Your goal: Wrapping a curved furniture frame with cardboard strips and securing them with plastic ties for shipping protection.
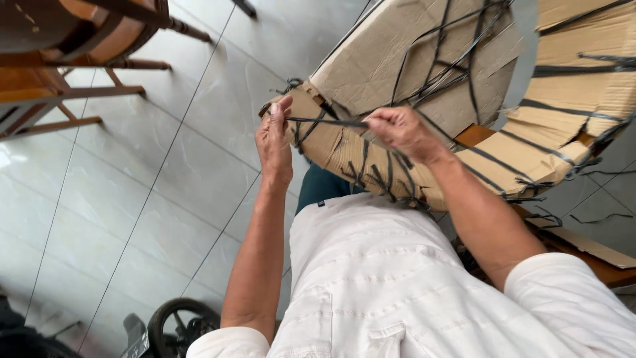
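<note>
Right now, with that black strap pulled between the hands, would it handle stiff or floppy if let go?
Probably floppy: the strap runs straight only between the left hand and right hand, while loose ends on the cardboard curl and tangle. It looks thin and flat, so likely light. Its sheen hints it may slip through fingers.

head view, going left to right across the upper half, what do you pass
wooden chair → tiled floor → left hand → black strap → right hand → cardboard-wrapped bundle
</note>
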